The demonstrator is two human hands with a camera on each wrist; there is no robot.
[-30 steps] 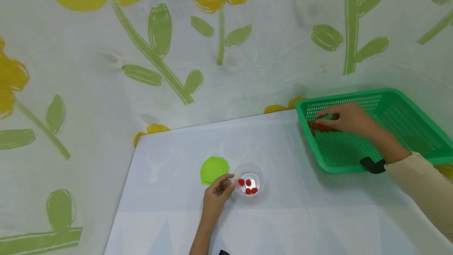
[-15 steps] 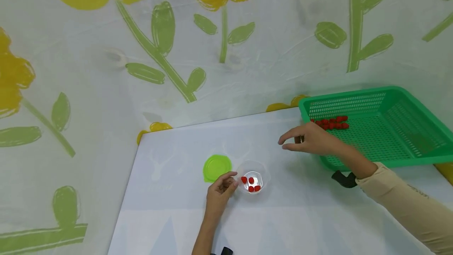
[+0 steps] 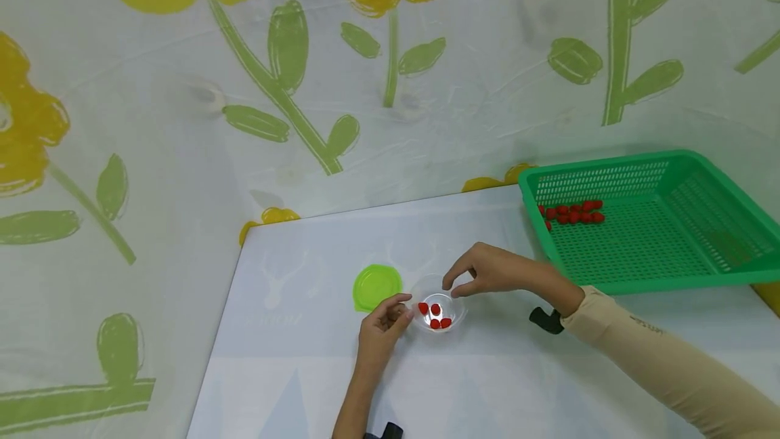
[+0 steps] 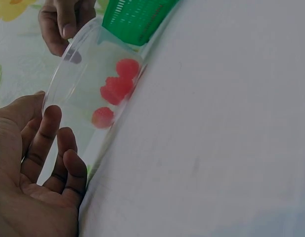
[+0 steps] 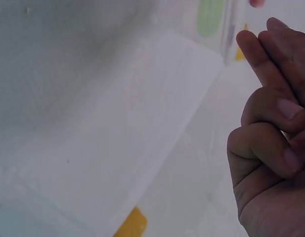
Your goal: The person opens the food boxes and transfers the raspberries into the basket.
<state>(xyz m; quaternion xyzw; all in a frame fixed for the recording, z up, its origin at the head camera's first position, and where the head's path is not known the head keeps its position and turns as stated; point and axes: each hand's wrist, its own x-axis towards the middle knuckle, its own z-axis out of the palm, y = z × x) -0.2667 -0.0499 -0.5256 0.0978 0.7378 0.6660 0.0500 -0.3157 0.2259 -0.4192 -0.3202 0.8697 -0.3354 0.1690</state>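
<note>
A clear round plastic tub (image 3: pixel 458 317) stands on the table with several red raspberries (image 4: pixel 117 89) on its bottom. At its left side my left hand (image 3: pixel 379 330) holds the rim, thumb and forefinger tips right at the edge in the left wrist view. My right hand (image 3: pixel 490 271) is above the tub's upper right rim, its thumb and forefinger curved close together. In the right wrist view the two lower fingers (image 5: pixel 271 143) are curled in. I cannot tell whether anything is between the right fingertips.
A bright green lid (image 3: pixel 376 286) lies left of the tub, just beyond my left hand. At the right, a green mesh basket (image 3: pixel 627 249) has more red raspberries (image 3: pixel 574 215) gathered at its left end. A flower-printed wall sheet (image 3: pixel 463 100) rises behind the table (image 3: pixel 292 337).
My right hand has come out of the basket and moved left to the tub. My left hand has stayed at the tub's rim. The raspberries in the tub look the same.
</note>
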